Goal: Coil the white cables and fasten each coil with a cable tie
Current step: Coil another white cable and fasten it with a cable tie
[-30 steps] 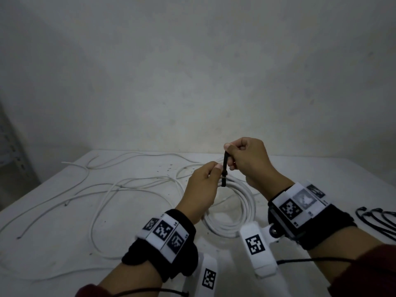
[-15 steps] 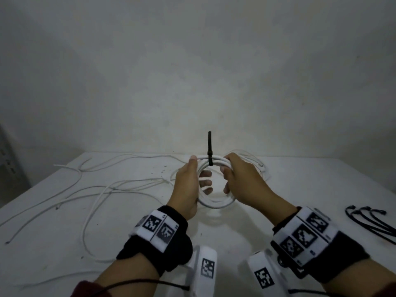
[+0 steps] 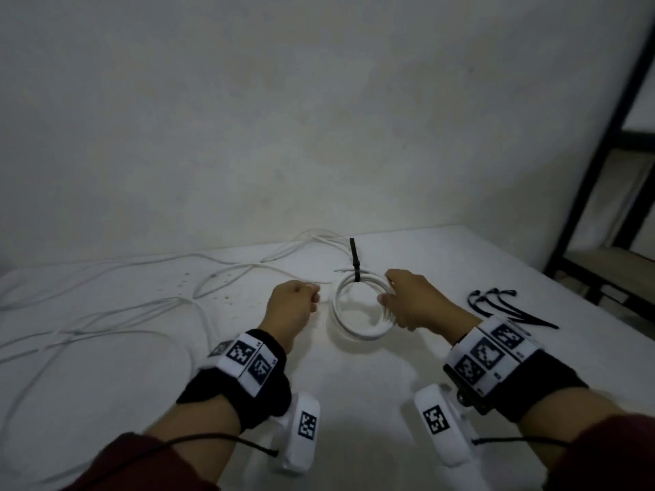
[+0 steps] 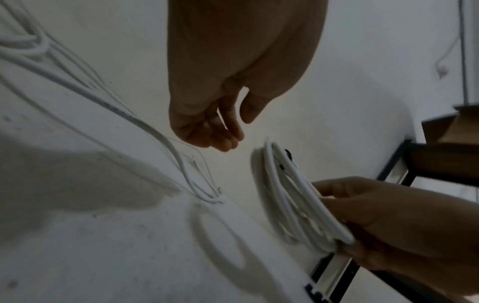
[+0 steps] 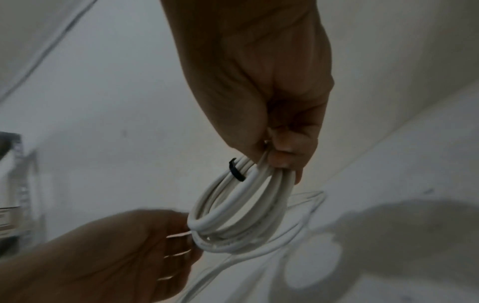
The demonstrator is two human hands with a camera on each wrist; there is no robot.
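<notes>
A coil of white cable hangs just above the white table, bound at its far side by a black cable tie whose tail sticks up. My right hand grips the coil's right side with curled fingers; the right wrist view shows its fingers wrapped round the strands of the coil beside the tie. My left hand hovers just left of the coil with loosely curled fingers and holds nothing. A gap separates it from the coil.
Several loose white cables sprawl over the left and far part of the table. Spare black cable ties lie at the right. A black metal shelf frame stands beyond the table's right edge. A pale wall rises behind.
The tie was pulled tight round the coil. My left hand has since let go and drawn left, while my right hand carries the tied coil to the right.
</notes>
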